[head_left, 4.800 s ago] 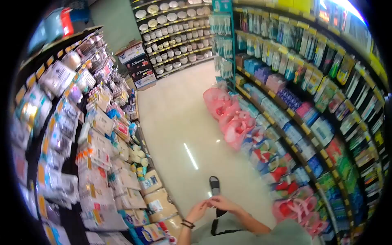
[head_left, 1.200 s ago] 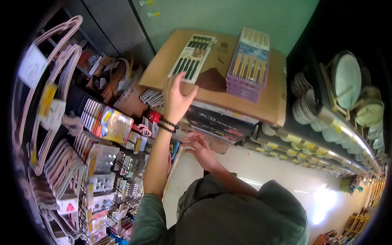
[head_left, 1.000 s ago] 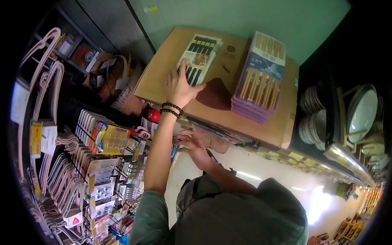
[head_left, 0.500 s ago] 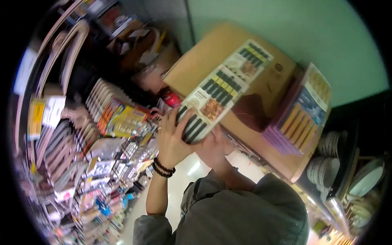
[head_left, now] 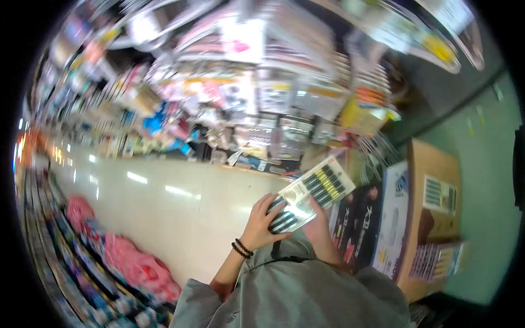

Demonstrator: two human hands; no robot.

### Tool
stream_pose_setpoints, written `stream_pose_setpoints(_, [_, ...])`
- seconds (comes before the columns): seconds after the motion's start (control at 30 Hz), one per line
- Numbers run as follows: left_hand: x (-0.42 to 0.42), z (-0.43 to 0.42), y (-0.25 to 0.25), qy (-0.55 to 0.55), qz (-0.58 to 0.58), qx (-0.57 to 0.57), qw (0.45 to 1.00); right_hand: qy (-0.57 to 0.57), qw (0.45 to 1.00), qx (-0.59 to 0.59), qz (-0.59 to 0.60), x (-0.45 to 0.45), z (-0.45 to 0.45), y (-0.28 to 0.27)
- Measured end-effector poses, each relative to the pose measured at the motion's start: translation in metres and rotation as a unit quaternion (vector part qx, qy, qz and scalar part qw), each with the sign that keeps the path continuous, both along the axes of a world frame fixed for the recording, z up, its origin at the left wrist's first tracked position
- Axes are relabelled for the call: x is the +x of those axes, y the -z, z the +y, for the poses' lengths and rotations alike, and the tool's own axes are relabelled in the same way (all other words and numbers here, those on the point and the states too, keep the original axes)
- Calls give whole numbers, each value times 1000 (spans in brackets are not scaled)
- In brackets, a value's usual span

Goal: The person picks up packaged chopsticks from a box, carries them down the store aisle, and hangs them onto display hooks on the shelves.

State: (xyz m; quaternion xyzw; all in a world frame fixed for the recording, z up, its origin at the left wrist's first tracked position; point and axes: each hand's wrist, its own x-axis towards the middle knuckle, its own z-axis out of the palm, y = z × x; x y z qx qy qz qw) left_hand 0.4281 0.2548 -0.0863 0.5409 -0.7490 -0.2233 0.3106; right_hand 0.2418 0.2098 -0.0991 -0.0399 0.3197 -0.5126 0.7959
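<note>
Both my hands hold a flat pack of black chopsticks (head_left: 327,185) with gold bands, on a pale card under clear plastic. It is tilted, its far end pointing up and right. My left hand (head_left: 258,225), with dark bead bracelets on the wrist, grips the near left end with fingers over the front. My right hand (head_left: 319,228) grips the lower right edge, thumb along the front and other fingers hidden behind. To the right, a similar pack (head_left: 439,195) lies on a cardboard box (head_left: 435,156), near a stack of purple-edged packs (head_left: 436,261).
Shelves of hanging goods (head_left: 273,90) run across the far side. Black printed boxes (head_left: 361,224) stand beside the cardboard box. A pale shiny floor (head_left: 164,202) stretches left, with pink bagged items (head_left: 131,257) along another shelf. A green wall (head_left: 486,218) is at the right.
My view has swung left, away from the cardboard box. The pack in my hands has come away from above the box and is now over the floor; another pack lies on the box.
</note>
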Motion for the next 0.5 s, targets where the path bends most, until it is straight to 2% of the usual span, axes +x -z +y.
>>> stream_pose_setpoints(0.03, [17,22,3,-32,-16,3,999,-23,999,-29,14,23,10,-7])
stream_pose_setpoints(0.1, [49,63,6,-86,-25,17,996,-135,991,-6,-2,58,26,19])
stream_pose_setpoints(0.2, [88,105,20,-162,80,15,984,-220,975,32,9,111,45,17])
stream_pose_setpoints(0.3, [129,137,19,-215,70,-10,974,-292,954,-41,54,171,65,19])
stream_pose_setpoints(0.33, [137,143,18,-240,75,-26,967,-335,934,-79,92,188,69,18])
stream_pose_setpoints(0.47, [169,156,19,-341,219,-60,912,-457,821,-263,221,255,84,-17])
stream_pose_setpoints(0.5, [180,160,18,-354,237,-63,903,-482,794,-303,215,271,86,-19])
